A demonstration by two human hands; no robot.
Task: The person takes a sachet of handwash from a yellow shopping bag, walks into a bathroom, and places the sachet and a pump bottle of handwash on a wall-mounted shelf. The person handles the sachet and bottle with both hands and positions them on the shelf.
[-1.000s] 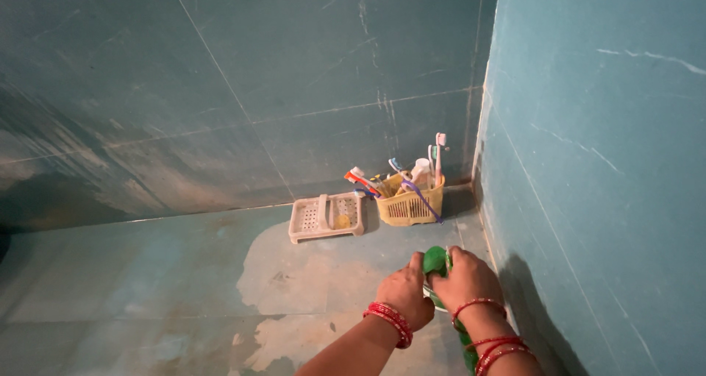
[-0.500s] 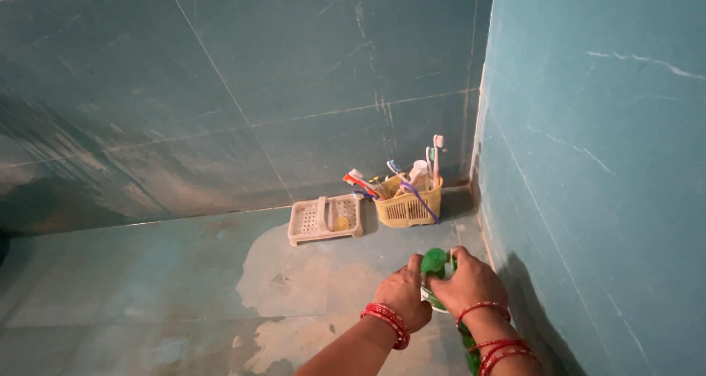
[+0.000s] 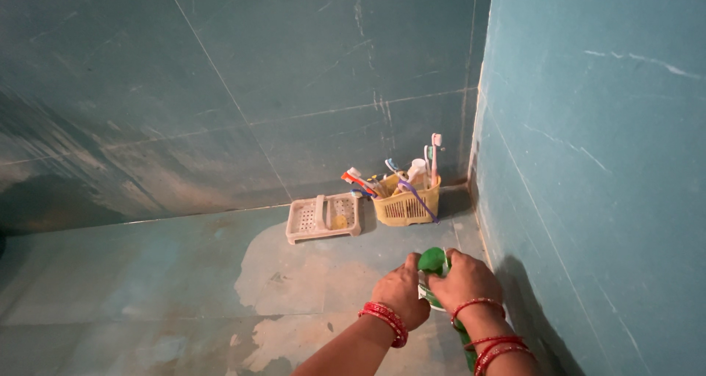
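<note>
Item: green bottle, near right of teal counter, close to right wall; L hand and R hand both w/ grip clenched round it, cap end showing between them. Red bangles on both wrists. Far, by corner: yellow basket w/ toothbrushes; white soap tray just left of it
</note>
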